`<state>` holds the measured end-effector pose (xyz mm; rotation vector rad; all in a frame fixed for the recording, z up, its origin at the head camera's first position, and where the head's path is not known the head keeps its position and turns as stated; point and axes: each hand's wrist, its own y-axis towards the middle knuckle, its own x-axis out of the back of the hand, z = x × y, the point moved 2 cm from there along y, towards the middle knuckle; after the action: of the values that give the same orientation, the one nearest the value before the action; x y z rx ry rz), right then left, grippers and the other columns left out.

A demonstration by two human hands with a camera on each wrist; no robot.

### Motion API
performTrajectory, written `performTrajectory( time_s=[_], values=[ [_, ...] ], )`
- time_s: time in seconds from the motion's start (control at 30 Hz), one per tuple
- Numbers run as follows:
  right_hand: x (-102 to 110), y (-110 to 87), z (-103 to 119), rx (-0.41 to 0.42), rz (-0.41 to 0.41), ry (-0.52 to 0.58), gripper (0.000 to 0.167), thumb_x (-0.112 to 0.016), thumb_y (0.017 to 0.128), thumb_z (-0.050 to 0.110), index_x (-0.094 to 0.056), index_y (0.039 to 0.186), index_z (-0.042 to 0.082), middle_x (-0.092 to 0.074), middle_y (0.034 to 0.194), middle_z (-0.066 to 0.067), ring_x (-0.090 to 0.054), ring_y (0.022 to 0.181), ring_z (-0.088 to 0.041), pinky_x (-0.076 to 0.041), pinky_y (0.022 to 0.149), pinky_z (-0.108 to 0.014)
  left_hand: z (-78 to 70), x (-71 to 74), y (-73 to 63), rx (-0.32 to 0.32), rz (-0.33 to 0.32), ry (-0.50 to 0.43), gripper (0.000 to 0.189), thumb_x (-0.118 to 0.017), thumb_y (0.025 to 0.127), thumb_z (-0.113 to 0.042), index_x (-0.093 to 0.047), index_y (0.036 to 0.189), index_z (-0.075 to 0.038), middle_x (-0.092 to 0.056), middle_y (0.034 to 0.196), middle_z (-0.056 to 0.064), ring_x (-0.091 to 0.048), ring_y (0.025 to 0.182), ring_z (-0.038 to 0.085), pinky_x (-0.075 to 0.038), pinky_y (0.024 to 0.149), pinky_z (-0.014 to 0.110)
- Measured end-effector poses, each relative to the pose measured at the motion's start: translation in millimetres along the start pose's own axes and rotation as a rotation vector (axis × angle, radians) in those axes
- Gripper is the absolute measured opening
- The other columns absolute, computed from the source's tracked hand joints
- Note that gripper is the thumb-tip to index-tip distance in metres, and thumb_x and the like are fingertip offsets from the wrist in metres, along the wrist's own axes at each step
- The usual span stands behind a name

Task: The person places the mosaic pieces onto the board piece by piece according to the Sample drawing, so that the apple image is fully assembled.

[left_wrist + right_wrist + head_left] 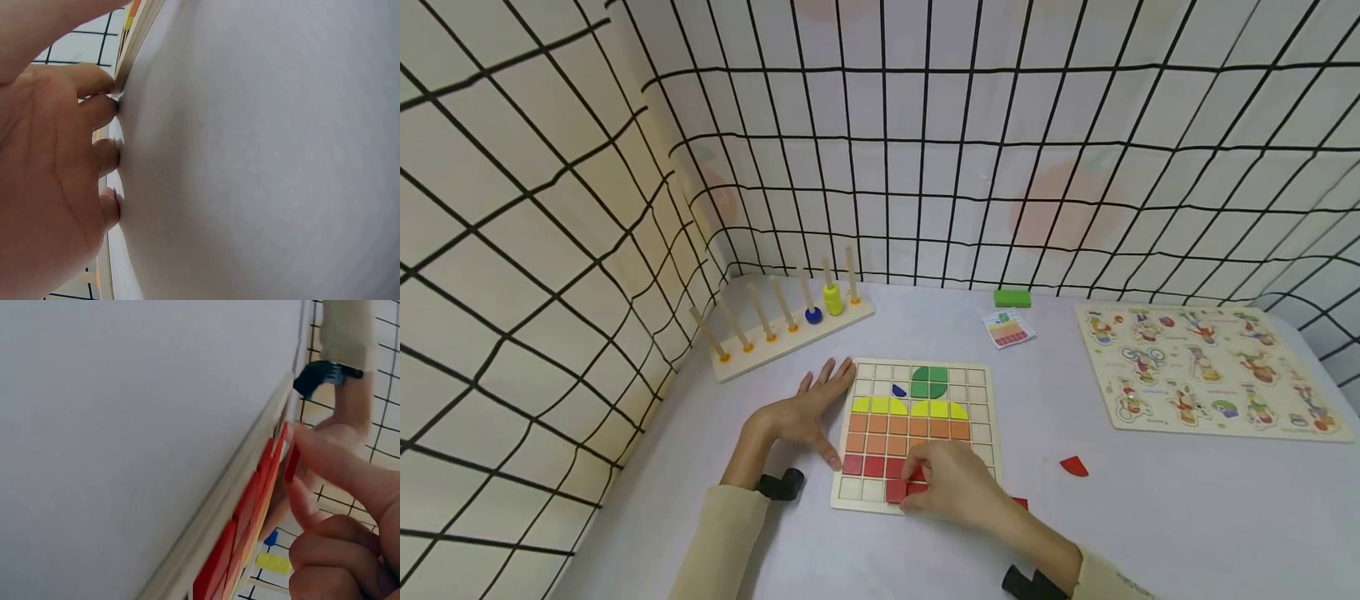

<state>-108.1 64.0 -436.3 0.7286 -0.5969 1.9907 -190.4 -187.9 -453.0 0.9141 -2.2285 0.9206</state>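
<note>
A wooden grid board [983, 417] lies on the table with coloured tiles in its cells: green quarter circles [929, 382], a row of yellow pieces [880, 406], orange squares [877, 424] and red squares [874, 466]. A small blue piece [898, 390] sits near the green ones. My right hand [958, 483] is over the lower rows; in the right wrist view its thumb and index finger pinch a red tile [292, 464] just off the board. Spread along the board's left edge, my left hand [805, 417] touches that edge with its fingertips.
Right of the board lies a loose red piece [1074, 466]; another red piece [1020, 503] shows beside my right wrist. Behind stand a peg rack [797, 335], a pattern card [1009, 328] and a green block [1012, 298]. A picture puzzle board [1213, 371] lies far right. Black netting surrounds the table.
</note>
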Motion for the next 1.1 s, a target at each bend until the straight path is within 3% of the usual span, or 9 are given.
performTrajectory(
  time_s=[0.27,0.5,0.8,0.97,1.1],
  values=[
    [-5.9,1.4,1.7,-0.034,-0.046,-0.045,0.028,-0.096,0.066,0.016,-0.072,0.079,0.016,-0.043,0.056,0.008,-0.039,0.056,-0.008,-0.025,0.047,-0.020,0.0,-0.2,1.1,-0.007,0.005,0.000,0.148,-0.101,0.060,-0.033,-0.002,0.167,-0.008,0.009,0.176,0.011,0.019,0.161,0.035,0.010,0.130,0.059],
    [-6.1,3.1,-2.0,0.020,-0.018,-0.007,0.023,-0.094,0.069,0.012,-0.083,0.089,0.018,-0.043,0.056,0.012,-0.039,0.056,-0.003,-0.025,0.048,-0.018,1.0,0.4,0.9,0.008,0.003,-0.001,0.149,-0.102,0.059,-0.033,-0.003,0.167,-0.009,0.008,0.176,0.010,0.018,0.161,0.035,0.010,0.130,0.059],
    [-9.8,5.3,-2.8,0.047,-0.007,0.015,0.017,-0.093,0.072,0.011,-0.084,0.086,0.016,-0.048,0.055,0.012,-0.041,0.054,-0.003,-0.026,0.047,-0.018,1.4,-0.5,1.0,0.003,0.003,0.004,0.148,-0.101,0.059,-0.033,-0.003,0.167,-0.009,0.009,0.176,0.010,0.018,0.161,0.035,0.010,0.130,0.060],
    [-2.0,1.8,-4.1,0.045,0.026,0.027,0.018,-0.090,0.075,0.014,-0.084,0.092,0.017,-0.042,0.054,0.013,-0.037,0.052,-0.001,-0.024,0.048,-0.017,1.8,-0.4,1.8,0.005,-0.002,0.003,0.149,-0.101,0.059,-0.033,-0.002,0.167,-0.010,0.009,0.176,0.010,0.019,0.161,0.034,0.011,0.130,0.059],
    [19.1,-6.9,-15.5,-0.019,0.037,0.074,0.017,-0.086,0.082,0.018,-0.083,0.099,0.016,-0.037,0.052,0.010,-0.034,0.049,-0.003,-0.023,0.048,-0.017,1.5,-0.6,2.5,0.007,-0.001,-0.007,0.149,-0.102,0.058,-0.032,-0.002,0.167,-0.011,0.010,0.176,0.009,0.019,0.161,0.034,0.012,0.130,0.059]
  ],
)
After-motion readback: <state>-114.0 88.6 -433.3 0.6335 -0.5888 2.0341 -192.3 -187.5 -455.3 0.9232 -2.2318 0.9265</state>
